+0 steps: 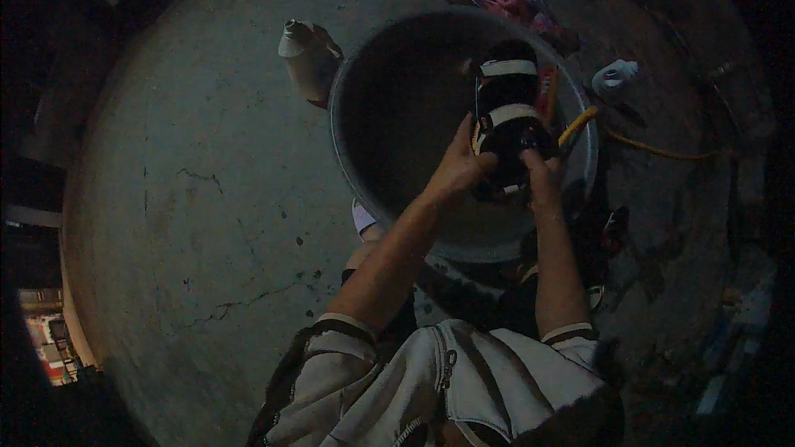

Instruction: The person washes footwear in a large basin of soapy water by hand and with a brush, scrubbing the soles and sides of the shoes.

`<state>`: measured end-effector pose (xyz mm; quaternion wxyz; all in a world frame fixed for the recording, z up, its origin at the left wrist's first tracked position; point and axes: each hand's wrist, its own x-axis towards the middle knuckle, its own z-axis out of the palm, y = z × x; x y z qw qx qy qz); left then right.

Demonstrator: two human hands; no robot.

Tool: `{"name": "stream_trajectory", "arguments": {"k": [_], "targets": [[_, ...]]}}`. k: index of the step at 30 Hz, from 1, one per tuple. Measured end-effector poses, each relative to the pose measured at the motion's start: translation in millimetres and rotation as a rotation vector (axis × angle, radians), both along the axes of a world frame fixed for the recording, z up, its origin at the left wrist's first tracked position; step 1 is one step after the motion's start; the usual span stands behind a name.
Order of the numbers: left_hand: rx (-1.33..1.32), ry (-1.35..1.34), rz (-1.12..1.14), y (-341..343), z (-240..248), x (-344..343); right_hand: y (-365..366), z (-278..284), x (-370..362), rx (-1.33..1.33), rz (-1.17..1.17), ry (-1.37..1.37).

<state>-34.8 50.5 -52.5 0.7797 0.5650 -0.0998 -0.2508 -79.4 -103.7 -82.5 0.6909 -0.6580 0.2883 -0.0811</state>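
Over a large round grey basin (335, 128), I hold a black sandal (507, 93) with two pale bands across it, its far end pointing away from me. My left hand (464, 164) is closed on the near left edge, fingers along the side. My right hand (542, 172) grips the near right part, its thumb on top. The lower fingers of both hands are hidden beneath the sandal. Just right of it, a red and yellow object (546, 93) shows inside the basin; its kind is too dark to make out.
A pale jug-shaped bottle (305, 60) stands left of the basin. Beyond the rim lies a bowl holding pink cloth (503, 0). To the right are a white ring-shaped object (614, 76) and a yellow hose (654, 147) reaching the rim. Cracked concrete floor (207, 199) spreads leftward.
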Motion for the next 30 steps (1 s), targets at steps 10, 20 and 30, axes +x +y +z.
{"name": "stream_trajectory", "arguments": {"k": [10, 20, 30], "targets": [[-0.131, 0.338, -0.032, -1.9, 12.5, 0.0, -0.9, 4.6, 2.2, 0.210, -0.012, -0.207], [0.287, 0.375, 0.158, 7.3, -8.6, 30.1, -16.0, 11.2, 1.8, 0.246, 0.101, 0.203], [0.233, 0.083, 0.223, -46.9, -69.8, 45.9, -31.1, -7.8, 5.9, 0.439, 0.054, 0.086]]}}
